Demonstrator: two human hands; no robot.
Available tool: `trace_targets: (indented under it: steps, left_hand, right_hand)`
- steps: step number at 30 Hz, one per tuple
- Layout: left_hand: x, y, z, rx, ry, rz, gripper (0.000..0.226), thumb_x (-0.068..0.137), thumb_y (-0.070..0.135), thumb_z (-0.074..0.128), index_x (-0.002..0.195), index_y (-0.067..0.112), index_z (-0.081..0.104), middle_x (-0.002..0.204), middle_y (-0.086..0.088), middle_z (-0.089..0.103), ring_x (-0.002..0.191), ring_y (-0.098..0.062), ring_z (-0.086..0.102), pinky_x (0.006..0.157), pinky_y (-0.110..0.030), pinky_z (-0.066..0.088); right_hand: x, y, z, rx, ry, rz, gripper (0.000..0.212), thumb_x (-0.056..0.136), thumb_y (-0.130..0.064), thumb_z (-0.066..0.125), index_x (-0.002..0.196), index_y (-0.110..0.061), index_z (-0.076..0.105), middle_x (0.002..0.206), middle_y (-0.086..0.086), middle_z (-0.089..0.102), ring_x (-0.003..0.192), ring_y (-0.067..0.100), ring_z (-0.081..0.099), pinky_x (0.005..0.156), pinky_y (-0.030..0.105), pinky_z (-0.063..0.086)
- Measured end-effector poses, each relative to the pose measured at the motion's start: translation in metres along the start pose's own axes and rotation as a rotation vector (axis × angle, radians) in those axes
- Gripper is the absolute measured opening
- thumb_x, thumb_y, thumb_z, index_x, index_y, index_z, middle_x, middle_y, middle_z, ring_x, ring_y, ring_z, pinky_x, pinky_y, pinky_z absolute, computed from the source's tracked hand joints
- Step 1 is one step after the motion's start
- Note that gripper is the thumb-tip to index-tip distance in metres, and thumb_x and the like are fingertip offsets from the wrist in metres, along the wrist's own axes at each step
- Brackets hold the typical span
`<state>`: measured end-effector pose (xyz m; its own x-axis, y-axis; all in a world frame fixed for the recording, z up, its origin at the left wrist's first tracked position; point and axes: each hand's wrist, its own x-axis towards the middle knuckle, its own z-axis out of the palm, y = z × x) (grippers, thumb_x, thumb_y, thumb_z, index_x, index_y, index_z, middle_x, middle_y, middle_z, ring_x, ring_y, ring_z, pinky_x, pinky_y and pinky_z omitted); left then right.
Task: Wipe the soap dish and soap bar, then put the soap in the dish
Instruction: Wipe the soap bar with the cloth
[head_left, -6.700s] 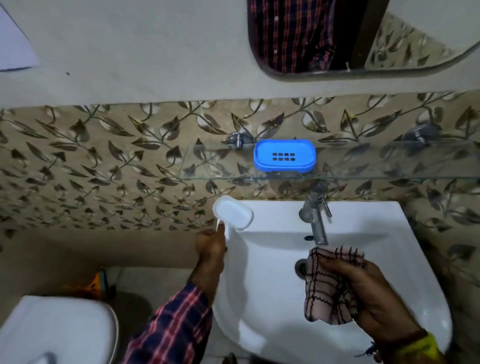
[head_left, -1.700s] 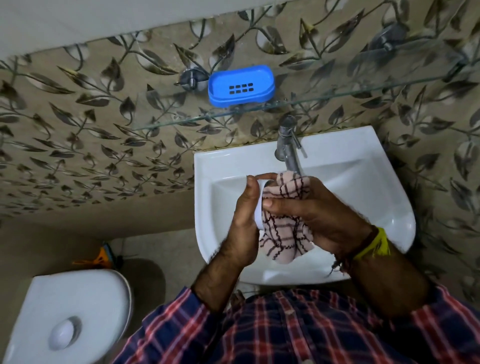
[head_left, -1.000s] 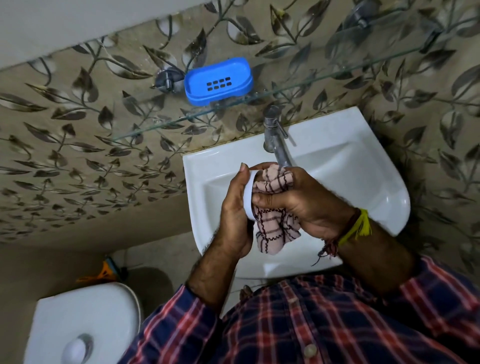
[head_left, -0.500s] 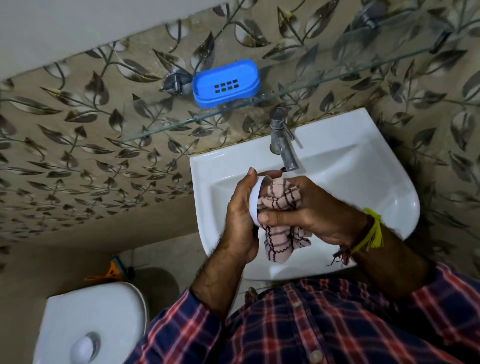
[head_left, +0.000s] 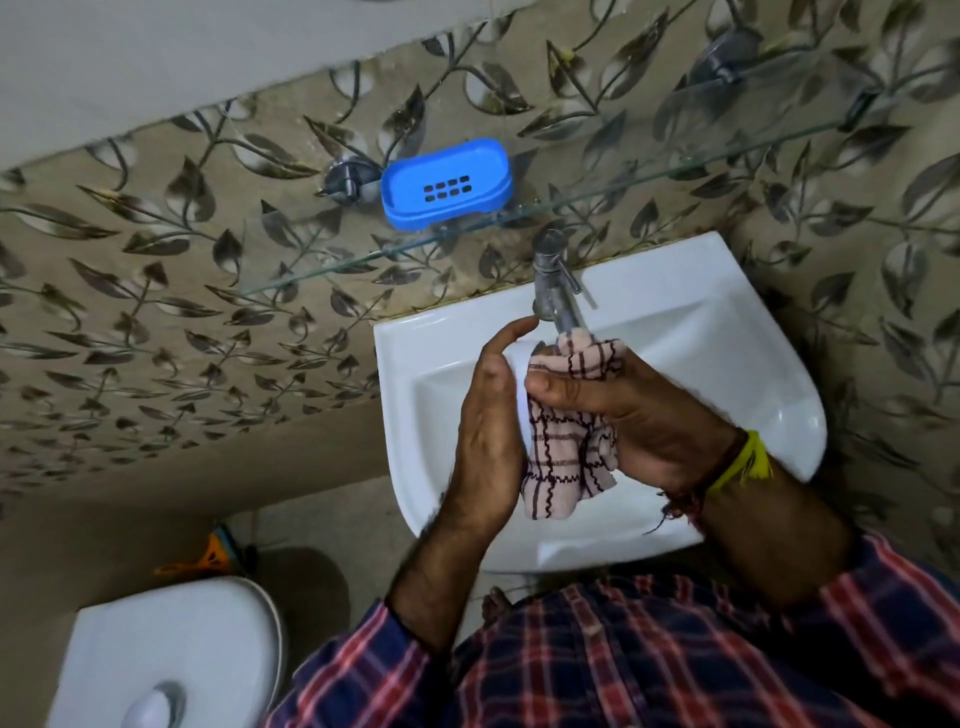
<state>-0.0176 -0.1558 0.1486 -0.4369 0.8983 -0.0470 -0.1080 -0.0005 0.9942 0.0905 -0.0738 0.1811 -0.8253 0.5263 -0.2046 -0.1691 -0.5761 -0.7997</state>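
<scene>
Item: soap bar (head_left: 521, 410), white, only an edge showing; we cup it in our left hand (head_left: 485, 441) over the sink (head_left: 727, 364). Item: checked cloth (head_left: 566, 452), bunched in our right hand (head_left: 639, 415), pressed against the bar. Item: blue soap dish (head_left: 447, 183), on the glass shelf (head_left: 649, 166).

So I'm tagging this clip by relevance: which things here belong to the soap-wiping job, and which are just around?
Part of the job:
- soap bar, held in the left hand, mostly hidden
- checked cloth, gripped by the right hand against the soap
- blue soap dish, empty on the glass shelf

Just around:
- tap
- washbasin
- toilet cistern
</scene>
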Motion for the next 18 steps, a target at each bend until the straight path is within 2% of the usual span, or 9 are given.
trace_targets:
  steps: [2, 4, 6, 7, 10, 11, 15, 18]
  left_hand:
    - [0.003, 0.006, 0.001, -0.065, -0.01, -0.064, 0.07, 0.095, 0.075, 0.04, 0.141, 0.023, 0.053, 0.127, -0.02, 0.07, 0.124, -0.041, 0.063, 0.104, -0.065, 0.047]
    - [0.004, 0.01, 0.0, -0.145, -0.021, -0.143, 0.063, 0.1, 0.066, 0.036, 0.14, 0.021, 0.054, 0.114, -0.015, 0.076, 0.112, -0.034, 0.071, 0.09, -0.05, 0.058]
    - [0.006, 0.009, -0.002, -0.202, -0.046, -0.201, 0.056, 0.102, 0.059, 0.032, 0.139, 0.022, 0.055, 0.103, -0.011, 0.079, 0.1, -0.026, 0.075, 0.077, -0.038, 0.061]
    - [0.007, 0.009, -0.002, -0.213, -0.067, -0.205, 0.055, 0.103, 0.056, 0.031, 0.139, 0.022, 0.054, 0.104, -0.01, 0.079, 0.099, -0.024, 0.076, 0.076, -0.036, 0.061]
    - [0.006, 0.01, 0.0, -0.209, -0.105, -0.202, 0.056, 0.104, 0.05, 0.027, 0.144, 0.016, 0.048, 0.112, -0.003, 0.078, 0.106, -0.02, 0.074, 0.08, -0.035, 0.061]
    - [0.005, 0.01, 0.0, -0.211, -0.107, -0.213, 0.056, 0.104, 0.05, 0.027, 0.144, 0.017, 0.048, 0.112, -0.003, 0.078, 0.106, -0.02, 0.074, 0.079, -0.035, 0.061]
    - [0.004, 0.01, -0.004, -0.225, -0.066, -0.243, 0.056, 0.102, 0.058, 0.033, 0.14, 0.024, 0.055, 0.116, -0.011, 0.076, 0.107, -0.028, 0.074, 0.076, -0.042, 0.062]
    - [0.004, 0.006, -0.004, -0.253, -0.058, -0.253, 0.056, 0.102, 0.059, 0.032, 0.141, 0.024, 0.053, 0.12, -0.007, 0.076, 0.106, -0.026, 0.075, 0.072, -0.041, 0.062]
  right_hand:
    - [-0.004, -0.001, -0.003, -0.046, -0.052, -0.013, 0.012, 0.083, 0.004, 0.065, 0.091, -0.002, 0.059, 0.077, 0.005, 0.06, 0.076, 0.017, 0.064, 0.072, 0.028, 0.056]
    - [-0.007, 0.0, -0.003, -0.177, -0.053, -0.061, 0.013, 0.08, 0.01, 0.066, 0.089, 0.0, 0.064, 0.078, 0.004, 0.067, 0.077, 0.016, 0.068, 0.072, 0.028, 0.057]
    - [-0.006, 0.002, -0.003, -0.284, -0.043, -0.087, 0.014, 0.082, 0.016, 0.065, 0.09, 0.004, 0.067, 0.08, 0.005, 0.071, 0.078, 0.016, 0.07, 0.072, 0.028, 0.058]
    - [-0.005, 0.004, -0.004, -0.278, -0.029, -0.09, 0.011, 0.084, 0.017, 0.063, 0.09, 0.008, 0.066, 0.081, 0.008, 0.071, 0.079, 0.017, 0.07, 0.072, 0.027, 0.058]
    - [-0.002, 0.006, -0.003, -0.16, 0.065, -0.107, 0.006, 0.089, 0.015, 0.059, 0.095, 0.016, 0.06, 0.086, 0.016, 0.064, 0.079, 0.017, 0.069, 0.072, 0.026, 0.058]
    - [-0.002, 0.006, -0.003, -0.173, 0.059, -0.123, 0.006, 0.088, 0.015, 0.059, 0.092, 0.012, 0.062, 0.083, 0.012, 0.068, 0.079, 0.017, 0.07, 0.072, 0.026, 0.058]
    - [-0.003, 0.005, -0.001, -0.378, -0.04, -0.146, 0.026, 0.083, 0.019, 0.065, 0.087, -0.006, 0.071, 0.08, -0.002, 0.075, 0.081, 0.014, 0.073, 0.074, 0.026, 0.058]
    - [0.001, 0.01, -0.002, -0.265, 0.035, -0.16, 0.026, 0.086, 0.017, 0.063, 0.088, -0.008, 0.071, 0.079, -0.002, 0.076, 0.08, 0.014, 0.074, 0.072, 0.025, 0.058]
